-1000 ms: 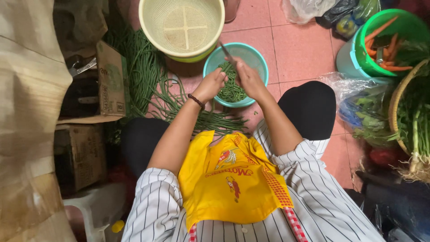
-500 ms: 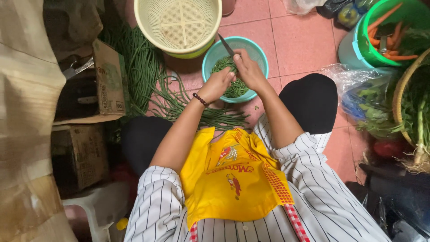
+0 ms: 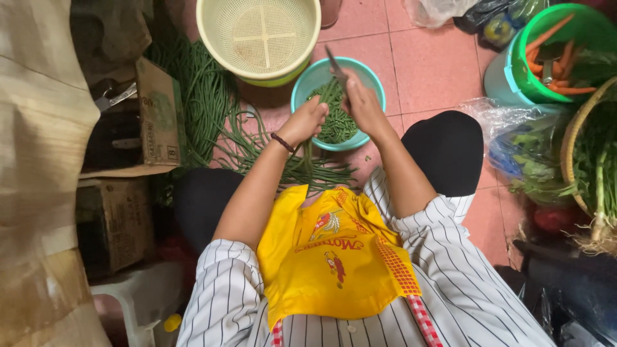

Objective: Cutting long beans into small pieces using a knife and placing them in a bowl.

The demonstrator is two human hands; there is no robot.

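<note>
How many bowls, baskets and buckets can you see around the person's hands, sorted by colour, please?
Pale yellow colander basket: 1
Teal bowl of cut green beans, under both hands: 1
Green bucket holding carrots: 1
Woven basket of greens at the right edge: 1
Total: 4

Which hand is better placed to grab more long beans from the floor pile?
Left. The left hand is nearer the long beans on the floor; the right hand holds the knife.

bowl (image 3: 302, 87): smooth plastic | knife (image 3: 335, 64): probably metal | floor (image 3: 424, 71): matt tile
</note>
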